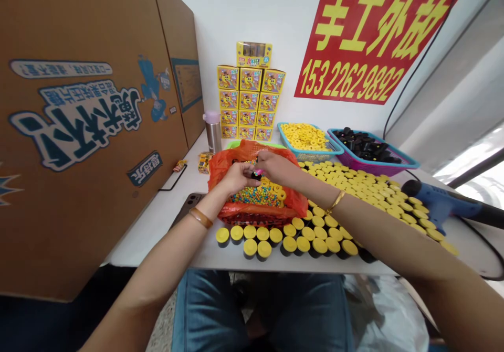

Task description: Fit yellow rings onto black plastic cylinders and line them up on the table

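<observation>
The left hand (236, 178) and right hand (275, 166) meet above a red basket (255, 218) lined with an orange bag (224, 168). Both grips are narrow, pinching a small black-and-pink item (256, 173) over coloured candies (254, 195). Yellow-capped black tubes (311, 232) stand in rows along the front edge of the bench (165, 226).

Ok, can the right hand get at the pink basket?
Probably yes: only low yellow caps lie between the right hand and the pink basket, and nothing tall blocks the way.
</observation>
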The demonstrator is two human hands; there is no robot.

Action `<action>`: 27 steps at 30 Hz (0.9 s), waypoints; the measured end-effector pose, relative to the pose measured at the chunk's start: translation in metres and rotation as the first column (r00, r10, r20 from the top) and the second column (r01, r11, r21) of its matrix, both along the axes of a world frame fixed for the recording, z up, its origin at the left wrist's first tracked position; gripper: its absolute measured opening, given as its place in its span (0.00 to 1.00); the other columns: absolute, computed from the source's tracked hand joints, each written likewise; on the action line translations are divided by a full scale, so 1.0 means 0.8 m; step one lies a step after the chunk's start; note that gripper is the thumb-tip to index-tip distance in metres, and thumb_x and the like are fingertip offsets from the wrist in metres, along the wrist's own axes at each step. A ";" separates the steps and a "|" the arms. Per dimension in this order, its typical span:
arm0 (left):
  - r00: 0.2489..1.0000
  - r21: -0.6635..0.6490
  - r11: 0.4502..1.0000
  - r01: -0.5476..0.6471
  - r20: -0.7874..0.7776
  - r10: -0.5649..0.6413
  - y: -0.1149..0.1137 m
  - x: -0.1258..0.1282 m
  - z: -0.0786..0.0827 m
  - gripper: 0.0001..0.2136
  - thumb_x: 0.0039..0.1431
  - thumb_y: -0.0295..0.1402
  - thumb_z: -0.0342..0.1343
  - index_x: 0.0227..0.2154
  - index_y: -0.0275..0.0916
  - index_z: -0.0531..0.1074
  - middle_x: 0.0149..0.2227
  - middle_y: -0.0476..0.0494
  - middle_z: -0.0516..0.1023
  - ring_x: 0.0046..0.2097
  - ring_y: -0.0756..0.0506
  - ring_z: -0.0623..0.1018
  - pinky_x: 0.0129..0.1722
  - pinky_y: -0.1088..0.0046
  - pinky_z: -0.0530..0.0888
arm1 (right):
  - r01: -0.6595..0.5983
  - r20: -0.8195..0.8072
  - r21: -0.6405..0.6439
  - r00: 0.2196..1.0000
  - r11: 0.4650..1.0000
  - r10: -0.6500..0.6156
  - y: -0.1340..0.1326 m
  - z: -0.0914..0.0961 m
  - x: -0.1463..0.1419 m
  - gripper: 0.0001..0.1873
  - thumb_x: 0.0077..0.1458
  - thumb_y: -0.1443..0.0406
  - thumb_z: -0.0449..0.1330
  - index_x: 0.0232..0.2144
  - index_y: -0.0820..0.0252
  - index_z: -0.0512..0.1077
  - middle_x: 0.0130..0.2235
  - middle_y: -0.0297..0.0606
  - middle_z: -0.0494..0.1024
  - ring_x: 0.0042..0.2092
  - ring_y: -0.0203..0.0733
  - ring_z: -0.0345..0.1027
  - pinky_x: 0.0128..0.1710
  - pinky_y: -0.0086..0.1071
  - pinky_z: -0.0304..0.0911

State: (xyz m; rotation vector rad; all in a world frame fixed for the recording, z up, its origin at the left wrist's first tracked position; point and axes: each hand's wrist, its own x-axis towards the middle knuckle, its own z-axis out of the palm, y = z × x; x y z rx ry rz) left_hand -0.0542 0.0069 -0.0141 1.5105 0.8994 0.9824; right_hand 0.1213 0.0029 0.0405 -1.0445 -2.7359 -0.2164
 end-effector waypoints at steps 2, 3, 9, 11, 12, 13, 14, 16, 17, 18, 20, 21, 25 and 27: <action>1.000 0.000 1.000 0.001 0.000 -0.001 -0.001 0.000 0.001 0.17 0.31 0.25 0.73 0.27 0.35 0.75 0.24 0.52 0.76 0.29 0.49 0.76 0.35 0.69 0.74 | 0.013 0.071 0.039 0.997 0.999 -0.015 -0.002 0.003 -0.004 0.12 0.60 0.73 0.53 0.37 0.64 0.78 0.40 0.46 0.72 0.39 0.42 0.63 0.35 0.33 0.53; 1.000 0.003 1.000 0.001 0.000 -0.001 -0.001 0.000 0.001 0.17 0.31 0.25 0.73 0.27 0.35 0.74 0.25 0.52 0.77 0.29 0.50 0.76 0.35 0.70 0.74 | 0.013 0.096 0.057 0.995 0.998 -0.019 -0.002 0.004 -0.004 0.12 0.61 0.73 0.54 0.38 0.64 0.78 0.40 0.46 0.72 0.40 0.43 0.63 0.35 0.33 0.53; 0.999 -0.003 1.000 -0.017 0.040 0.018 -0.002 0.001 -0.001 0.20 0.29 0.23 0.72 0.31 0.34 0.76 0.27 0.49 0.78 0.31 0.50 0.76 0.36 0.69 0.75 | 0.033 -0.094 0.021 0.995 0.999 -0.030 0.004 0.002 0.010 0.10 0.59 0.72 0.56 0.37 0.62 0.79 0.41 0.46 0.73 0.43 0.44 0.66 0.39 0.34 0.59; 0.998 0.007 0.999 -0.052 0.032 0.052 0.000 0.000 -0.002 0.19 0.31 0.23 0.71 0.31 0.34 0.75 0.28 0.49 0.78 0.31 0.50 0.76 0.38 0.68 0.75 | 0.081 -0.228 -0.097 0.968 0.992 -0.101 0.006 -0.006 0.019 0.10 0.56 0.72 0.60 0.39 0.63 0.79 0.39 0.44 0.75 0.40 0.42 0.68 0.38 0.33 0.61; 0.995 0.016 0.996 -0.092 0.030 0.092 0.001 0.000 -0.002 0.18 0.32 0.23 0.70 0.32 0.34 0.75 0.28 0.49 0.77 0.32 0.50 0.76 0.39 0.67 0.75 | 0.092 -0.257 -0.201 0.956 0.975 -0.143 0.006 -0.011 0.023 0.10 0.54 0.71 0.62 0.39 0.64 0.79 0.37 0.42 0.76 0.38 0.40 0.69 0.37 0.32 0.62; 0.989 0.028 0.989 -0.145 0.030 0.144 0.003 -0.001 -0.003 0.18 0.33 0.22 0.70 0.32 0.34 0.75 0.28 0.49 0.77 0.32 0.50 0.76 0.39 0.67 0.75 | 0.084 -0.250 -0.325 0.953 0.942 -0.172 0.007 -0.018 0.026 0.10 0.51 0.71 0.64 0.39 0.64 0.80 0.35 0.40 0.77 0.35 0.39 0.69 0.36 0.31 0.62; 0.979 0.045 0.978 -0.203 0.033 0.201 0.005 -0.001 -0.004 0.17 0.35 0.22 0.68 0.32 0.34 0.74 0.29 0.49 0.77 0.33 0.49 0.76 0.40 0.67 0.74 | 0.063 -0.217 -0.448 0.960 0.892 -0.177 0.007 -0.024 0.029 0.10 0.50 0.70 0.65 0.37 0.64 0.80 0.32 0.38 0.78 0.33 0.38 0.70 0.34 0.30 0.63; 0.957 0.092 0.953 -0.289 0.030 0.287 0.009 -0.002 -0.005 0.15 0.38 0.22 0.66 0.33 0.35 0.74 0.30 0.49 0.77 0.34 0.49 0.75 0.40 0.67 0.74 | 0.018 -0.137 -0.595 0.983 0.803 -0.124 0.009 -0.036 0.029 0.09 0.49 0.67 0.67 0.35 0.64 0.80 0.30 0.36 0.79 0.32 0.38 0.71 0.33 0.29 0.63; 0.952 0.114 0.945 -0.305 0.022 0.305 0.011 -0.003 -0.005 0.15 0.38 0.22 0.66 0.33 0.35 0.74 0.31 0.49 0.77 0.34 0.49 0.75 0.41 0.67 0.74 | 0.019 -0.111 -0.591 0.988 0.806 -0.105 0.011 -0.041 0.028 0.08 0.50 0.66 0.66 0.35 0.64 0.80 0.31 0.37 0.80 0.33 0.39 0.72 0.34 0.29 0.64; 0.950 0.134 0.941 -0.310 0.011 0.311 0.012 -0.003 -0.006 0.15 0.38 0.22 0.65 0.33 0.35 0.74 0.31 0.48 0.77 0.35 0.49 0.75 0.42 0.67 0.74 | 0.046 -0.090 -0.536 0.990 0.843 -0.111 0.014 -0.044 0.025 0.08 0.51 0.67 0.65 0.35 0.64 0.80 0.33 0.39 0.81 0.35 0.40 0.73 0.36 0.29 0.64; 0.949 0.157 0.938 -0.310 -0.014 0.316 0.014 -0.004 -0.006 0.15 0.38 0.21 0.65 0.33 0.35 0.74 0.32 0.48 0.77 0.35 0.49 0.76 0.43 0.67 0.74 | 0.138 -0.042 -0.357 0.986 0.924 -0.163 0.022 -0.050 0.017 0.11 0.51 0.71 0.64 0.39 0.64 0.80 0.41 0.45 0.81 0.41 0.43 0.74 0.39 0.30 0.64; 0.948 0.161 0.937 -0.309 -0.023 0.317 0.014 -0.004 -0.006 0.15 0.38 0.21 0.65 0.33 0.35 0.74 0.32 0.48 0.77 0.35 0.49 0.75 0.43 0.67 0.73 | 0.175 -0.002 -0.287 0.983 0.942 -0.183 0.026 -0.052 0.014 0.14 0.50 0.73 0.64 0.41 0.63 0.80 0.44 0.46 0.80 0.44 0.44 0.74 0.40 0.30 0.63; 0.948 0.183 0.936 -0.301 -0.044 0.314 0.013 -0.004 -0.007 0.15 0.39 0.21 0.65 0.34 0.35 0.74 0.33 0.47 0.78 0.35 0.49 0.75 0.42 0.68 0.73 | 0.201 0.150 -0.261 0.975 0.944 -0.166 0.038 -0.058 0.008 0.14 0.46 0.76 0.62 0.36 0.61 0.80 0.42 0.45 0.80 0.44 0.45 0.74 0.40 0.29 0.62; 0.947 0.207 0.931 -0.300 -0.053 0.317 0.014 -0.004 -0.008 0.15 0.39 0.22 0.65 0.34 0.35 0.74 0.33 0.47 0.78 0.35 0.49 0.75 0.41 0.68 0.73 | 0.180 0.106 -0.256 0.982 0.950 -0.158 0.040 -0.059 0.013 0.08 0.47 0.75 0.62 0.31 0.63 0.79 0.37 0.44 0.80 0.41 0.44 0.74 0.38 0.29 0.62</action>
